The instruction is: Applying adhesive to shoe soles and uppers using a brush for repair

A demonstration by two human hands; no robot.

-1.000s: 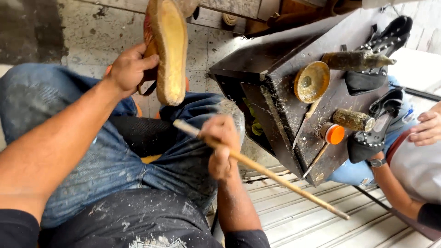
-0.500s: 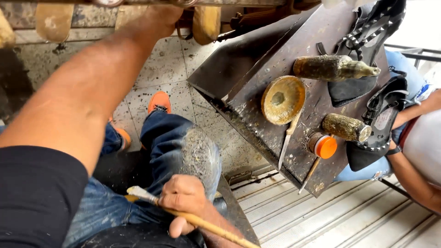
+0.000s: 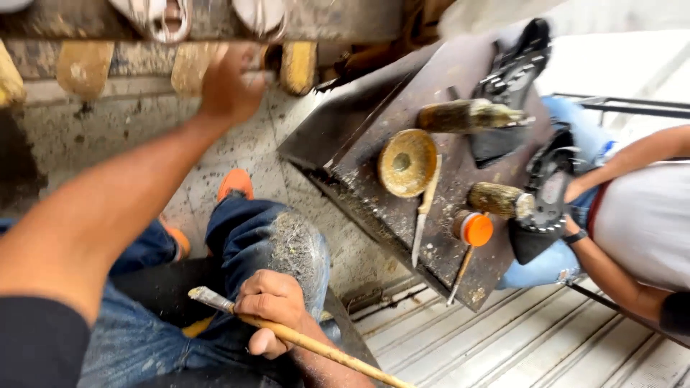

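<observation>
My left hand (image 3: 228, 88) reaches up to a grimy shelf (image 3: 86, 21) and rests against a yellow shoe sole (image 3: 192, 66) standing there among several others. My right hand (image 3: 273, 309) lies on my lap over blue jeans, closed around a long wooden brush (image 3: 302, 339) whose bristle tip points left. Whether my left hand grips the sole cannot be told.
A dark stained work table (image 3: 374, 129) stands at the right with a round glue dish (image 3: 407, 162), a knife (image 3: 425, 210), two crusted bottles (image 3: 467, 115) and an orange-capped container (image 3: 474, 230). Another person (image 3: 640, 215) sits at far right holding a black shoe upper (image 3: 546, 201).
My left hand has carried the yellow sole up from in front of me to the shelf. My right hand with the brush has dropped to my lap.
</observation>
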